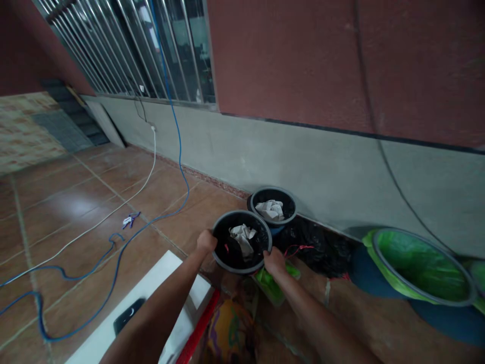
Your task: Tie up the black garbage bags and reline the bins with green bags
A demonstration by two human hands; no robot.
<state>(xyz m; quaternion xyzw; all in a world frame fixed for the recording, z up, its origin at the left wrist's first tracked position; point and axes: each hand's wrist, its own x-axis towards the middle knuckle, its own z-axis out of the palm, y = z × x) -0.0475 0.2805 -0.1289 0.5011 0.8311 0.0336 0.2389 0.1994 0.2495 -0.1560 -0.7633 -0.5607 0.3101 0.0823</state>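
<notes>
Between my two hands is a round trash bin (242,215) with a grey rim and a black bag lining. Crumpled white paper (244,241) lies inside it. My left hand (206,241) is closed on the rim at the left side. At the lower right of the same rim, my right hand (274,262) is closed on it too. Just behind stands a second lined bin (291,194), also holding crumpled paper (270,209). Under my right hand lies a bright green plastic bag (271,283) on the floor.
Black plastic bags (318,242) lie along the wall, beside a large blue bin with a green liner (420,268). A white board (144,308) with a phone (128,316) on it sits at left. A blue hose (121,253) and white cable (102,220) cross the tiles.
</notes>
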